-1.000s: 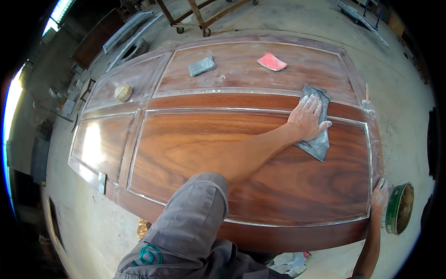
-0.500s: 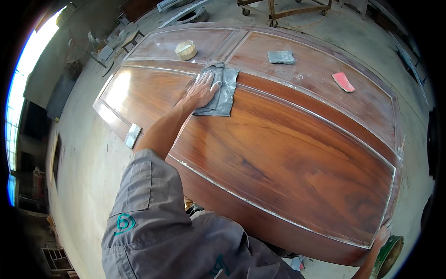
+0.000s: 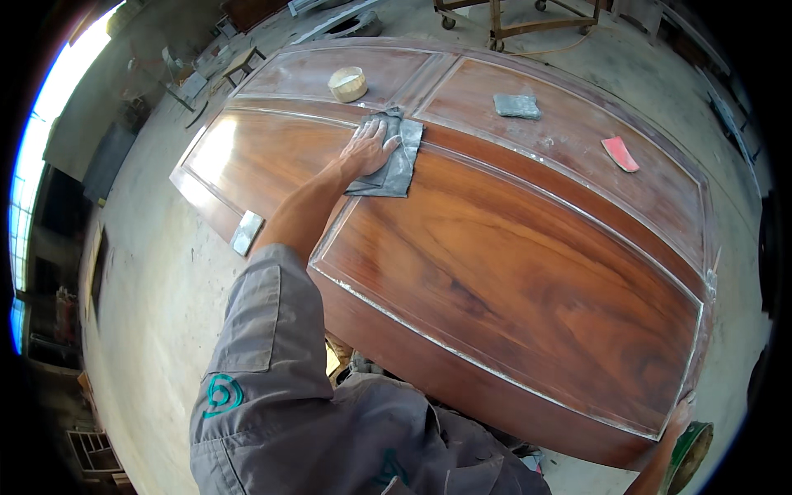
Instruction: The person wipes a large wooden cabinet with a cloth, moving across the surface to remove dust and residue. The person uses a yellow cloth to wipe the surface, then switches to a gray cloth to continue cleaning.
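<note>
Grey cloth (image 3: 393,161) pressed flat on wooden door (image 3: 511,264) by left hand (image 3: 367,150), fingers spread; right hand (image 3: 678,417) at corner, fingers unclear.

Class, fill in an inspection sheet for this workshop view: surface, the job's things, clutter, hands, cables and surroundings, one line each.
Surface: large wooden door lying flat; near panels glossy brown, far panels dull and dusty, pale residue along the mouldings.
Job's things: grey cloth spread on the door.
Clutter: tape roll, grey pad, red pad on the far panels; a small grey block at the left edge.
Hands: left hand flat on the cloth; right hand at the door's near right corner, mostly hidden.
Cables: nothing seen.
Surroundings: concrete floor, wooden frame on wheels beyond.
</note>
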The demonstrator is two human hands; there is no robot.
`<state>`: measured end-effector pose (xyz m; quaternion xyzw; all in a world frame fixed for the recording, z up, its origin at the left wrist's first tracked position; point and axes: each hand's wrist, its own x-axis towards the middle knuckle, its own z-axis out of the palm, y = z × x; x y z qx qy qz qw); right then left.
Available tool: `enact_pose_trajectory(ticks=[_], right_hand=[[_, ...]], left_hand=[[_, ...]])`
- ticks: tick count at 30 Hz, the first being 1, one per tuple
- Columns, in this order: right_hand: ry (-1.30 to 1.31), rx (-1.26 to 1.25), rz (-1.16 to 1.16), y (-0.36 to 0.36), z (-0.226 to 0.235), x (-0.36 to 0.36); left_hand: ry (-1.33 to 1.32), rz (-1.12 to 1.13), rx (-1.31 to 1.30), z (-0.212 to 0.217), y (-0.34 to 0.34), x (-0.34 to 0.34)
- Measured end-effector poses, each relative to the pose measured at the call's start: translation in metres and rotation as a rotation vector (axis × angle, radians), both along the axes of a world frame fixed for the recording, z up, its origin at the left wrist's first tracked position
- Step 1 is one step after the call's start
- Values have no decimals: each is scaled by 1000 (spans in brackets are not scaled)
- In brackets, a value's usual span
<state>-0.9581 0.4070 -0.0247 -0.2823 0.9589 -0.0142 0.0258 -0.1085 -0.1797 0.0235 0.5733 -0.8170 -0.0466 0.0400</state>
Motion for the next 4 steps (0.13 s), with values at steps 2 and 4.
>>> enact_pose_trajectory(ticks=[2, 4], right_hand=[[20, -69, -23, 13, -1, -21], [27, -68, -43, 42, -11, -40]], left_hand=[[32, -47, -34, -8, 10, 3], [53, -96, -11, -8, 70, 16]])
